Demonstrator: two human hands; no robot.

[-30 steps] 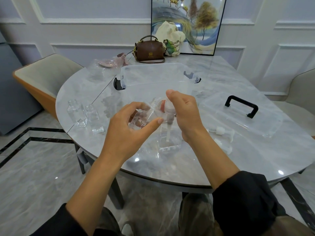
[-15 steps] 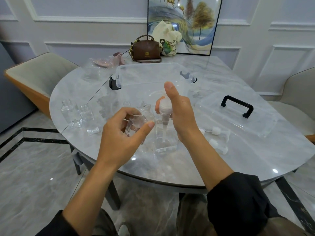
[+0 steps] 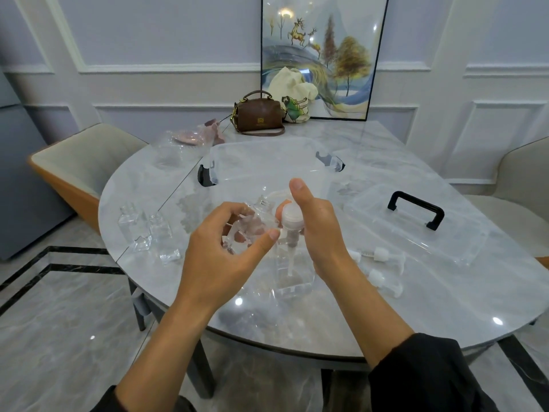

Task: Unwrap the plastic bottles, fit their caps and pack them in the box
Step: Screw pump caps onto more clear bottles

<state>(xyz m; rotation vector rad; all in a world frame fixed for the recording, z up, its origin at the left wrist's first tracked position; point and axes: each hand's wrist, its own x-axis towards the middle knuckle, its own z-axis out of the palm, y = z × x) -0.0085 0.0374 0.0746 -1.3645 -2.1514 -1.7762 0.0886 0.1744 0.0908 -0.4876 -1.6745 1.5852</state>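
My left hand (image 3: 221, 263) grips a clear plastic bottle (image 3: 252, 226), tilted with its open neck pointing up and away. My right hand (image 3: 315, 227) holds a white pump cap (image 3: 291, 217) whose tube hangs down in front of another clear bottle (image 3: 294, 272) standing on the table. The nozzle points left toward the held bottle's neck. The clear storage box (image 3: 267, 165) with black latches sits open just beyond my hands. Two more pump caps (image 3: 383, 257) lie on the table to the right. Two bare bottles (image 3: 148, 233) stand at the left.
The box lid (image 3: 416, 221) with a black handle lies at the right. Crumpled plastic wrappers (image 3: 190, 141) lie at the back left. A brown handbag (image 3: 258, 114), a cloth bag (image 3: 292, 96) and a framed picture (image 3: 323, 55) stand at the far edge. Chairs flank the table (image 3: 445, 307).
My left hand has tilted its bottle so the neck points up toward the pump cap. My right hand stays at the cap, slightly lower and closer to the left hand.
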